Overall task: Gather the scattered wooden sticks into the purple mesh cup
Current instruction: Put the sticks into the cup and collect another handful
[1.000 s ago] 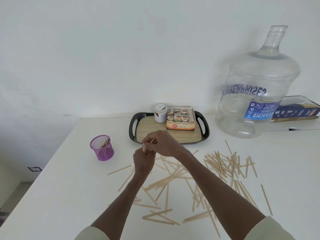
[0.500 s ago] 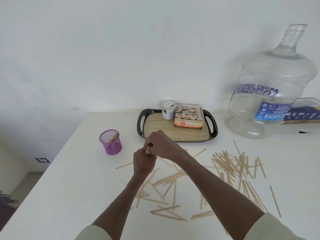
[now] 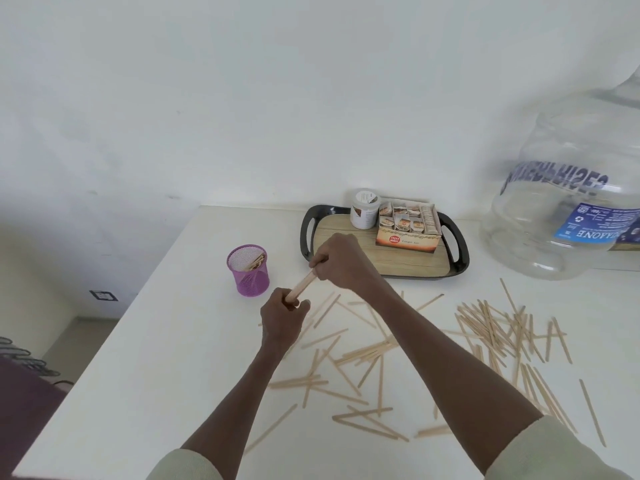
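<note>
A small bundle of wooden sticks (image 3: 302, 285) is held above the white table between both hands. My left hand (image 3: 282, 318) grips its lower end and my right hand (image 3: 341, 263) grips its upper end. The purple mesh cup (image 3: 248, 271) stands upright just left of the hands, with a few sticks leaning inside it. Several loose wooden sticks (image 3: 491, 327) lie scattered over the table to the right of and below my arms.
A black tray (image 3: 453, 265) with a wood-look base holds a white jar (image 3: 363, 209) and a box of tea bags (image 3: 408, 225) behind the hands. A big clear water bottle (image 3: 568, 202) stands at the far right. The table's left edge (image 3: 114, 334) drops to the floor.
The hands have drawn apart along the bundle, so the sticks now show between them. The view has swung left and closer, bringing the cup nearer to the hands.
</note>
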